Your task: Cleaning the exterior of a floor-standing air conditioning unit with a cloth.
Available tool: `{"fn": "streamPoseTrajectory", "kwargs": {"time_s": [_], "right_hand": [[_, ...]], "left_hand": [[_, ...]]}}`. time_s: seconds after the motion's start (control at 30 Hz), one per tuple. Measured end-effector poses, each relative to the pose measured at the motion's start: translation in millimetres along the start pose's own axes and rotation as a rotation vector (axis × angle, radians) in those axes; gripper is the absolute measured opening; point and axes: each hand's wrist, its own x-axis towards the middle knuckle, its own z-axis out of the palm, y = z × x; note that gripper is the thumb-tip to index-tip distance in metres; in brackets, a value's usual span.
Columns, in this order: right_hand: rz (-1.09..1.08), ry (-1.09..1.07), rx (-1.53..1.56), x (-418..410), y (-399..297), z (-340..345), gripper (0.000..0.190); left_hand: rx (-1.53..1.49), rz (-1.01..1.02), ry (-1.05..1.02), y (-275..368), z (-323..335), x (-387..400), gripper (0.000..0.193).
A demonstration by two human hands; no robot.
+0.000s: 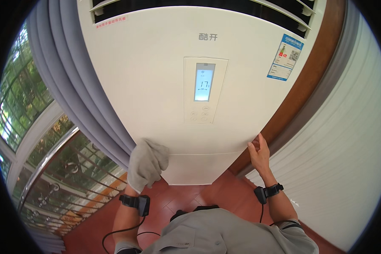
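Observation:
A tall white floor-standing air conditioner (146, 95) fills the middle of the view, with a lit display panel (204, 82) and round buttons below it. A grey cloth (147, 163) is draped over my left hand (146, 158) at the unit's lower left edge; the cloth hides the fingers. My right hand (258, 150) touches the unit's lower right edge, its thumb apart from the fingers and no object seen in it. Louvre slats (282, 12) show at the top. A blue and white label (285, 57) is stuck to the upper right of the front.
Grey-blue curtains (73, 63) hang close on the left, beside a window and a metal railing (47, 158). A brown wooden trim (300, 89) and a pale curtain (336, 143) stand on the right. Red floor tiles (165, 197) lie below. Cables run from both wrist devices.

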Motion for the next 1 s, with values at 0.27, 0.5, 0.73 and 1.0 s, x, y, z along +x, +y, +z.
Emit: {"fn": "streamPoseTrajectory", "kwargs": {"time_s": [0.27,0.5,0.73,1.0], "right_hand": [[0.206,-0.030,-0.126,-49,3,9,0.051],[0.220,-0.035,-0.079,-60,-3,25,0.049],[0.111,0.011,-0.063,-34,-16,28,0.048],[0.057,-0.063,-0.103,-33,12,22,0.031]], "left_hand": [[0.038,0.078,0.042,47,-65,-1,0.014],[0.148,0.155,0.293,92,-103,26,0.014],[0.240,0.213,0.472,126,-125,65,0.016],[0.260,0.147,0.561,85,-88,101,0.018]]}}
